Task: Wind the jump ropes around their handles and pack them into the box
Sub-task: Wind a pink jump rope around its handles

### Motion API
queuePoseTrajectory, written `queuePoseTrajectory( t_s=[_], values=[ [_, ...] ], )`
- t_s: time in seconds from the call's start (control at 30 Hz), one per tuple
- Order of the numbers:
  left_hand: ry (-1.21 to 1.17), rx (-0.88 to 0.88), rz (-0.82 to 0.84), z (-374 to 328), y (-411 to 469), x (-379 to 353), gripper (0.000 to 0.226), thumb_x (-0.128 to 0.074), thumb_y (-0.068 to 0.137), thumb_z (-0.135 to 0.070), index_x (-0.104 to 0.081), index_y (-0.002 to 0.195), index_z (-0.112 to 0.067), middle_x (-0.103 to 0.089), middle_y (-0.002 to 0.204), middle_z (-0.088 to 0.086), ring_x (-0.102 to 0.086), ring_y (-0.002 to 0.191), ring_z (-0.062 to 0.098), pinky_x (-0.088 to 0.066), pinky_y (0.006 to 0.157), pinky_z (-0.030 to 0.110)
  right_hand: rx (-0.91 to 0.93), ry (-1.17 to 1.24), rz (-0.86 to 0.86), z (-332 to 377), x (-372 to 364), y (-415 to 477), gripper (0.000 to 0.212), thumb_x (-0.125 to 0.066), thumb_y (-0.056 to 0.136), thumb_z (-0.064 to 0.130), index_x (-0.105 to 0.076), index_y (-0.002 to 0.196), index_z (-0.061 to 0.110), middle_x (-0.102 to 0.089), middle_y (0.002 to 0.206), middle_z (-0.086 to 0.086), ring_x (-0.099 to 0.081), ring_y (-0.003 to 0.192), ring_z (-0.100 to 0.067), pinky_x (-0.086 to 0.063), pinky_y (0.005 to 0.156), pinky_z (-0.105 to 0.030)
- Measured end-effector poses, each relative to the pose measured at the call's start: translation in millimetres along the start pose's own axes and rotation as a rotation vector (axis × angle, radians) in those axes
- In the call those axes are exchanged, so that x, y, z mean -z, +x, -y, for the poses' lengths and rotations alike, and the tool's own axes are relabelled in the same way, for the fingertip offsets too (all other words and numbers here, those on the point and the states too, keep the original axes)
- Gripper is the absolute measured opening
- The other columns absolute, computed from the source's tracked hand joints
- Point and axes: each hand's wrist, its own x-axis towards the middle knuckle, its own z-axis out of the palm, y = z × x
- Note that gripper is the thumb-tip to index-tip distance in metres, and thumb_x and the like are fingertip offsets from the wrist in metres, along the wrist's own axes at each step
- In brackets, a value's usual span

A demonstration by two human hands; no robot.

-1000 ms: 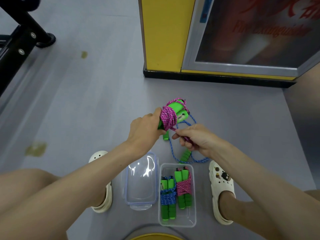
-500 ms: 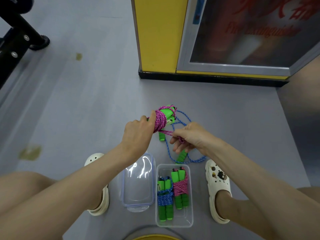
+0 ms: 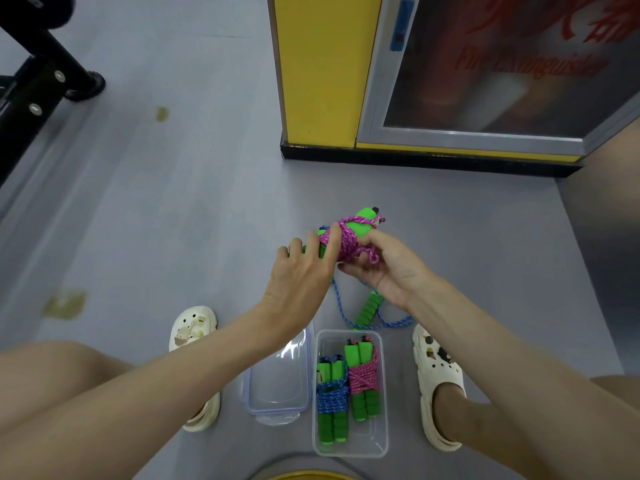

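I hold a pink jump rope [image 3: 346, 239] wound around its green handles above the floor. My left hand [image 3: 301, 275] grips the handles' near end, fingers over the coils. My right hand [image 3: 384, 268] holds the bundle from the right and below, thumb on the green handle, with the rope's loose end at its fingers. A blue jump rope [image 3: 367, 311] with green handles lies unwound on the floor below my hands. The clear plastic box [image 3: 379, 441] between my feet holds a wound blue rope [image 3: 331, 400] and a wound pink rope [image 3: 362, 379].
The box's clear lid [image 3: 278, 382] lies left of the box. My white clogs [image 3: 194, 329] [image 3: 438, 379] flank them. A yellow pillar [image 3: 318, 67] and a glass-fronted cabinet [image 3: 498, 71] stand ahead. A black metal frame [image 3: 38, 84] is at the far left.
My right hand has moved up from pulling the loose pink strand to closing on the bundle. The free strand is now short and tucked at the coils.
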Motion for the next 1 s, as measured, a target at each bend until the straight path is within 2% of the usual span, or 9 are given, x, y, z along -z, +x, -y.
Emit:
queuePoseTrajectory(
  t_s=[0.13, 0.27, 0.4, 0.5, 0.6, 0.7, 0.77, 0.87, 1.0],
  values=[
    [-0.251, 0.081, 0.051, -9, -6, 2, 0.086, -0.077, 0.062, -0.012, -0.039, 0.14, -0.009, -0.058, 0.114, 0.018, -0.055, 0.076, 0.031, -0.046, 0.053, 0.035, 0.079, 0.112, -0.054, 8, 0, 0, 0.008, -0.067, 0.084, 0.012, -0.064, 0.082, 0.006, -0.059, 0.057, -0.004, -0.065, 0.074, -0.021, -0.06, 0.073, -0.041],
    [-0.339, 0.095, -0.015, -3, 0, 10, 0.074, -0.074, 0.072, -0.027, -0.047, 0.139, -0.014, -0.058, 0.109, 0.013, -0.055, 0.084, 0.03, -0.044, 0.053, 0.033, 0.099, 0.107, 0.001, 5, -2, -2, 0.021, -0.068, 0.083, 0.011, -0.065, 0.101, 0.001, -0.071, 0.095, -0.015, -0.071, 0.084, -0.024, -0.06, 0.072, -0.034],
    [-0.418, 0.12, 0.02, -5, 0, 11, 0.061, -0.058, 0.081, -0.041, -0.049, 0.137, -0.018, -0.056, 0.108, 0.01, -0.055, 0.089, 0.027, -0.034, 0.046, 0.025, 0.115, 0.115, -0.007, 5, 2, 0, 0.022, -0.068, 0.082, 0.008, -0.065, 0.102, -0.001, -0.071, 0.094, -0.016, -0.071, 0.08, -0.022, -0.06, 0.07, -0.033],
    [-0.578, 0.192, 0.079, -2, 3, 19, 0.055, -0.042, 0.085, -0.05, -0.052, 0.134, -0.026, -0.053, 0.109, 0.005, -0.053, 0.093, 0.023, -0.038, 0.051, 0.027, 0.11, 0.075, 0.035, 5, 5, 2, 0.021, -0.069, 0.08, 0.01, -0.066, 0.098, 0.0, -0.072, 0.09, -0.014, -0.071, 0.079, -0.021, -0.059, 0.069, -0.031],
    [-0.862, 0.334, 0.219, 10, 11, 23, 0.045, -0.055, 0.089, -0.048, -0.052, 0.131, -0.031, -0.047, 0.111, -0.004, -0.051, 0.094, 0.011, -0.045, 0.071, 0.03, 0.104, 0.027, 0.061, 3, 6, 2, 0.037, -0.072, 0.07, 0.015, -0.065, 0.103, 0.0, -0.072, 0.091, -0.013, -0.07, 0.081, -0.021, -0.059, 0.071, -0.031],
    [-1.241, 0.553, 0.36, 20, 19, 25, 0.062, -0.075, 0.076, -0.042, -0.046, 0.128, -0.025, -0.048, 0.105, -0.004, -0.05, 0.08, 0.001, -0.044, 0.07, 0.023, 0.104, 0.001, 0.087, 3, 6, 0, 0.043, -0.07, 0.07, 0.015, -0.062, 0.109, -0.001, -0.07, 0.097, -0.014, -0.069, 0.084, -0.022, -0.059, 0.072, -0.031],
    [-1.49, 0.73, 0.464, 24, 20, 27, 0.08, -0.08, 0.072, -0.035, -0.034, 0.136, -0.025, -0.048, 0.1, -0.003, -0.054, 0.083, 0.004, -0.046, 0.068, 0.02, 0.093, 0.015, 0.133, 5, 7, -1, 0.042, -0.068, 0.073, 0.014, -0.061, 0.111, -0.001, -0.069, 0.1, -0.014, -0.069, 0.087, -0.022, -0.059, 0.074, -0.032],
    [-1.661, 0.777, 0.59, 24, 18, 27, 0.094, -0.08, 0.07, -0.031, -0.022, 0.144, -0.031, -0.054, 0.106, 0.001, -0.063, 0.091, 0.013, -0.053, 0.079, 0.027, 0.075, 0.023, 0.202, 4, 5, -3, 0.048, -0.068, 0.071, 0.013, -0.057, 0.116, 0.0, -0.067, 0.102, -0.015, -0.068, 0.087, -0.023, -0.058, 0.072, -0.033],
    [-1.871, 0.891, 0.655, 23, 21, 31, 0.07, -0.065, 0.078, -0.05, -0.042, 0.136, -0.018, -0.069, 0.104, 0.016, -0.07, 0.077, 0.031, -0.058, 0.065, 0.036, 0.062, 0.058, 0.218, -2, 0, -2, 0.055, -0.066, 0.069, 0.006, -0.052, 0.122, -0.003, -0.065, 0.105, -0.016, -0.067, 0.088, -0.025, -0.059, 0.072, -0.035]
  ],
)
